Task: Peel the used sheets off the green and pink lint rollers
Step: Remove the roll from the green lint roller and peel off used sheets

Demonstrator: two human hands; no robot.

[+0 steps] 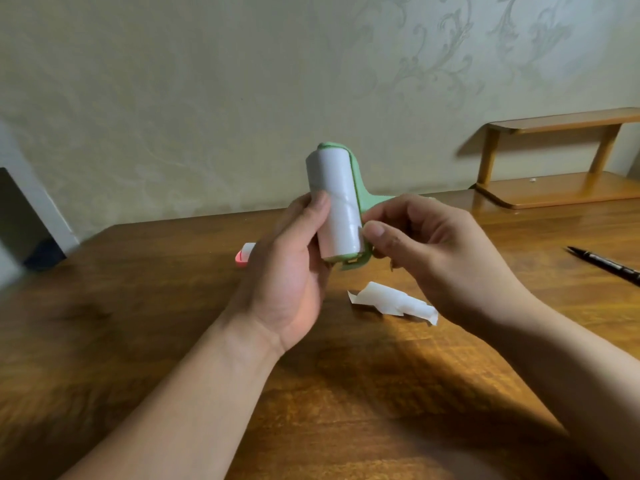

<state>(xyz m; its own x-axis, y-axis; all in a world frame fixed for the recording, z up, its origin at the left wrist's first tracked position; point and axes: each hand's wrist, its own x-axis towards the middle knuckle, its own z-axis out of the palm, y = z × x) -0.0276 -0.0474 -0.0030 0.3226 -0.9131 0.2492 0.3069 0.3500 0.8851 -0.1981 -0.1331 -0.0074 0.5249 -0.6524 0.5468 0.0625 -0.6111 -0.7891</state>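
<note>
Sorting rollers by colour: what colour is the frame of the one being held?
Light green frame, clearest in the head view.

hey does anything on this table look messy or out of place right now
Only a crumpled white sheet lying loose on the table below the hands, probably peeled off. A black pen lies loose at the right edge. Nothing looks spilled or damaged.

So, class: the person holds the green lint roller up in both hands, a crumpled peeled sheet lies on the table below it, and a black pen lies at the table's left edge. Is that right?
Not quite. The head view shows the black pen at the table's right edge, not the left. The rest stands: green lint roller in left hand and right hand, peeled sheet below.
</note>
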